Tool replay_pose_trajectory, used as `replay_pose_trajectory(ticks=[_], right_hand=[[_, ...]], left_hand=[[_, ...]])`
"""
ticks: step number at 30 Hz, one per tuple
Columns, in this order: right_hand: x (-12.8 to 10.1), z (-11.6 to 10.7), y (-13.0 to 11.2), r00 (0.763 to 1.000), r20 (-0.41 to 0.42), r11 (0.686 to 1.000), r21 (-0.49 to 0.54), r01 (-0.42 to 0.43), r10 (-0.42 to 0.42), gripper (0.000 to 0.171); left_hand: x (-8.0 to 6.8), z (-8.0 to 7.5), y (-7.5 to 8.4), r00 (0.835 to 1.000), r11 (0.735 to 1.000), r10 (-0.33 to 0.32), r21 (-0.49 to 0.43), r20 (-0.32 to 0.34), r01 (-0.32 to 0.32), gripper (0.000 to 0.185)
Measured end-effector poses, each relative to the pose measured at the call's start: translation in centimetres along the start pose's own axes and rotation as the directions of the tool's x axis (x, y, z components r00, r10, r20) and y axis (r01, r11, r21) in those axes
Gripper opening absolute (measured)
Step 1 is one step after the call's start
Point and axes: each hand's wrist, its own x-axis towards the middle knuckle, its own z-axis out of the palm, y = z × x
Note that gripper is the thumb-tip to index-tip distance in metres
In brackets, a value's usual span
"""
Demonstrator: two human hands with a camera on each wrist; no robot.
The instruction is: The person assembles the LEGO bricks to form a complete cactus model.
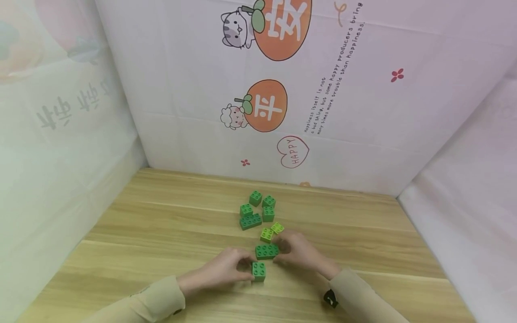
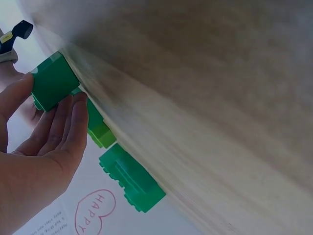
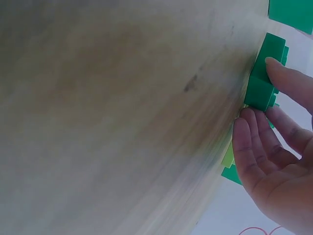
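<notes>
With the left hand (image 1: 226, 269) pinching the square green brick (image 1: 259, 271) and the right hand (image 1: 296, 251) gripping the long green brick (image 1: 266, 251), align studs squarely before pressing together on the worktop (image 1: 161, 233).

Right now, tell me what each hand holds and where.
Left hand pinches the square brick by its sides. Right hand grips the long brick at its right end.

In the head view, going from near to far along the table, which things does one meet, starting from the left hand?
Left hand gripping a square green brick → long green brick held by the right hand → two light green bricks → cluster of dark green bricks.
</notes>
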Motion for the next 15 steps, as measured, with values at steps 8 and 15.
replay_pose_trajectory(ticks=[8,15], right_hand=[[-0.17,0.02,0.17,0.999,-0.005,0.999,-0.011,0.050,-0.050,0.033],[-0.53,-0.15,0.25,0.998,-0.018,0.998,0.025,0.053,-0.053,0.034]], left_hand=[[0.15,-0.27,-0.22,1.000,1.000,-0.007,-0.011,-0.003,0.007,0.038],[0.27,-0.60,-0.65,1.000,0.999,-0.009,-0.045,0.004,0.009,0.037]])
